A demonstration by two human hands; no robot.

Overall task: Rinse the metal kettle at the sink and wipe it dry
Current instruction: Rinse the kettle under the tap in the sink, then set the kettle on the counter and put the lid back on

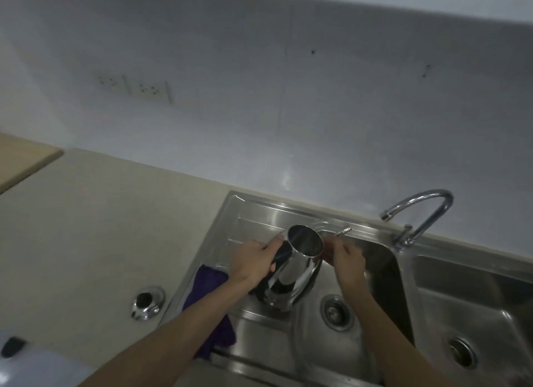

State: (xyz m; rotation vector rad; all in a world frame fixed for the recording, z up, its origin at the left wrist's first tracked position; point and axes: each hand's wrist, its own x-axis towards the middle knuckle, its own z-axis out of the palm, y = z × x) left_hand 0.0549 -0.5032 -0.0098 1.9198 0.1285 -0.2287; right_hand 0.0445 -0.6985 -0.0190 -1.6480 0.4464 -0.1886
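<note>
kettle (297, 267): held tilted over the sink (432, 294), open mouth up | left hand (255, 261): clamped on its dark handle | right hand (347, 261): beside its rim, grip unclear | purple cloth (210, 308): on drainboard left of kettle | tap (418, 213): beyond, to the right

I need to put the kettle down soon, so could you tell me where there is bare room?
The beige counter lies bare between the wooden board and the sink's edge. The right basin is also free. The drainboard is crowded: purple cloth, kettle and both hands.
</note>
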